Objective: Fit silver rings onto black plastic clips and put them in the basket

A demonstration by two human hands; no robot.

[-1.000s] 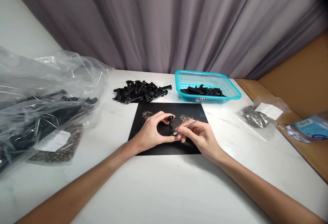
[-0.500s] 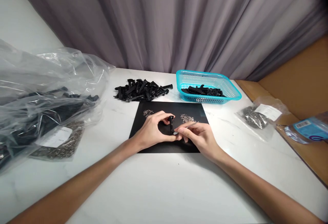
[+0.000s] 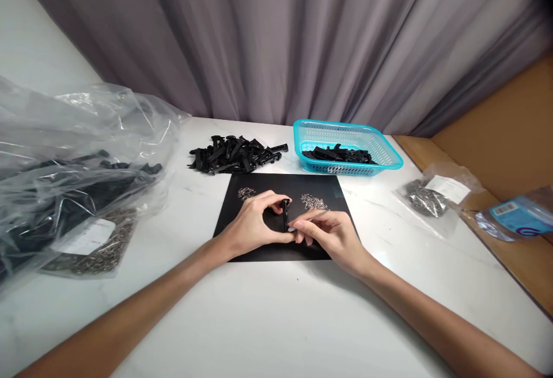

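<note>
Over the black mat (image 3: 259,254), my left hand (image 3: 253,225) pinches a narrow black plastic part (image 3: 285,215) upright between thumb and fingers. My right hand (image 3: 330,233) is closed on a thin metal tool (image 3: 317,215), mostly hidden by the fingers. Its pale tip meets the lower end of the black part; any tiny piece there is too small to make out. Two small heaps of tiny metal pieces lie on the mat, a smaller left heap (image 3: 246,193) and a larger right heap (image 3: 313,201) behind my right hand.
Behind the mat sit a pile of black plastic parts (image 3: 235,154) and a turquoise basket (image 3: 391,162) holding more of them. A large clear bag (image 3: 86,130) and a bag of metal pieces (image 3: 99,254) lie left. Another small bag (image 3: 427,199) and a blue-labelled package (image 3: 516,216) are right.
The whole view has shifted slightly. Both hands keep their grip on the black part and the tool; the tool's rear end shows less behind my right fingers.
</note>
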